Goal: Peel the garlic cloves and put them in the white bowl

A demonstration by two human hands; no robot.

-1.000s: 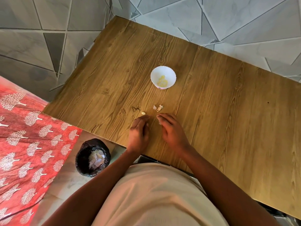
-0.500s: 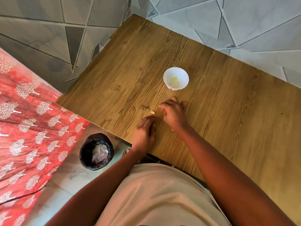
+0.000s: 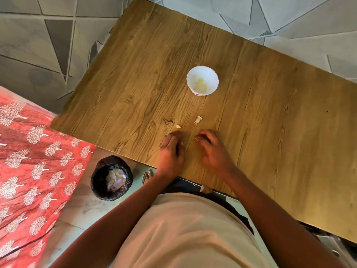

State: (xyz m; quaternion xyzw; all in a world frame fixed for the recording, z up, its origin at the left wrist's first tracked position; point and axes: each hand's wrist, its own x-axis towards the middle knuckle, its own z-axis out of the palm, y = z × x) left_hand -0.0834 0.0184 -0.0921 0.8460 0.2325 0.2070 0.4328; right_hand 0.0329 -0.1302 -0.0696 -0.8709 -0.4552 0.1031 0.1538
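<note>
The white bowl [image 3: 212, 77] stands on the wooden table [image 3: 280, 117] and holds several yellowish peeled cloves [image 3: 201, 86]. Nearer me lie an unpeeled garlic piece with papery skin [image 3: 198, 120] and a small clove [image 3: 178, 126]. My left hand [image 3: 171, 151] rests knuckles-up on the table just below the small clove, its fingers loosely curled, with nothing seen in it. My right hand [image 3: 212, 149] sits beside it, fingers curled inward and pinching a small pale garlic piece at the fingertips, which mostly hide it.
A black-lined waste bin [image 3: 112, 177] with garlic skins inside stands on the floor left of my legs, below the table's near edge. A red patterned cloth [image 3: 29, 161] covers the surface at the left. Tiled floor surrounds the table.
My right hand reached forward to the garlic pieces, then drew back toward me with its fingers curled; one of the two pieces there is gone. The left hand stayed put.
</note>
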